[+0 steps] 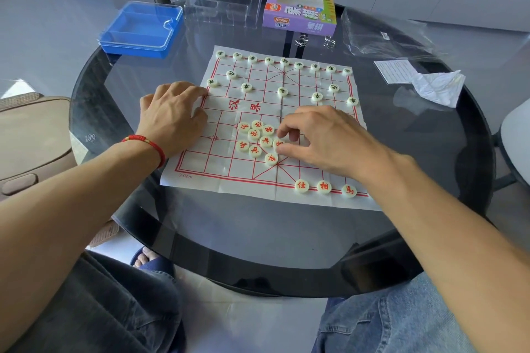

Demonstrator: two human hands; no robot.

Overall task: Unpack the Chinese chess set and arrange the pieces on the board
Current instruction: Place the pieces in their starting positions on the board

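Red-marked piece [278,143] pinched in right hand [321,140]; left hand [175,112] flat on board [229,163].

paper board [229,163] lay flat, red grid, creased. black-marked pieces [282,91] sat set up along far rows. red-marked pieces [255,135] clustered loose mid-board; three [324,187] were placed on near edge line.

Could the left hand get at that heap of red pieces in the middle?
Probably yes. The left hand rests on the board's left edge, with bare board between it and the red pieces; the right hand only crowds their far side.
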